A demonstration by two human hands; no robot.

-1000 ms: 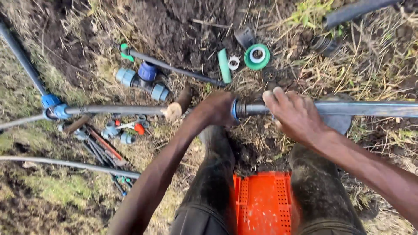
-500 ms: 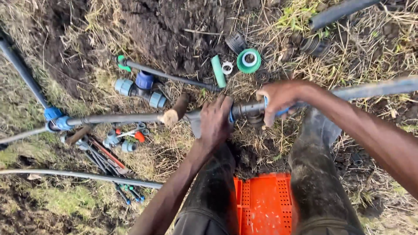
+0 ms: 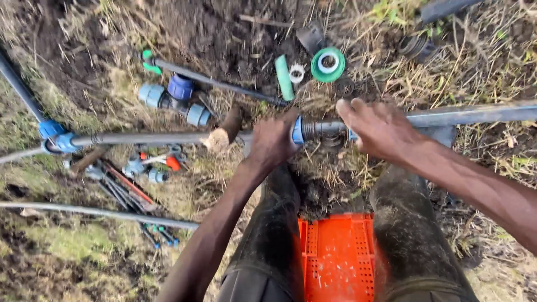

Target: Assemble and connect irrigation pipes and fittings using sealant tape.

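Ground: bare dark soil and dry grass, seen from above; no tabletop, everything lies on the dirt.
Coupling: blue-ringed pipe coupling sits mid-frame, between the two hands, just above the knees.
Left hand: left hand wrapped over the coupling's left end; fingers curled tight on it, blue ring showing at the knuckles.
Right hand: right hand clamped over the grey pipe where it enters the coupling; fingers closed around it.
Pipe run: grey pipe exits the right frame edge; second dark pipe runs left from near the left hand to a blue tee fitting.
Room: patch of soil and grass below the coupling, between the boots; orange crate under the legs, at the bottom edge.
Near clutter: green tape roll, green tube, small white ring, one each, just above the coupling.
Spare fittings: cluster of blue-capped fittings upper left, well apart from the hands.
Tools: bundle of hand tools lower left; count not readable.
Hose: thin hose crosses the lower left.
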